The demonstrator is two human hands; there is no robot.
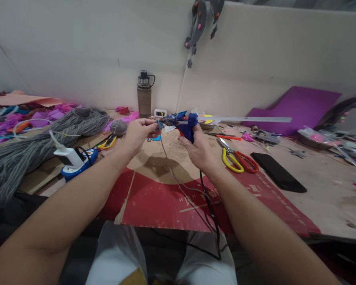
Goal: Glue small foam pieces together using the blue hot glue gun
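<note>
My right hand (pixel 202 152) is wrapped round the handle of a blue hot glue gun (pixel 186 123), held above the table. A long, pale glue stick (pixel 249 119) sticks out of the gun's back to the right, and its black cord (pixel 207 194) drops towards my lap. The fingers of my left hand (pixel 141 133) pinch together right by the nozzle. From those fingertips a strand of grey yarn (pixel 171 171) hangs down over the table edge. Something small and bluish also shows at the fingertips; its kind is unclear.
Red-and-yellow-handled scissors (pixel 237 156) and a black phone (pixel 277 172) lie at right. A grey yarn hank (pixel 62 134), a blue power socket with a white plug (pixel 78 162) and a yellow cutter (pixel 107 141) are at left. Behind stand a bottle (pixel 144 97) and purple sheet (pixel 296 111).
</note>
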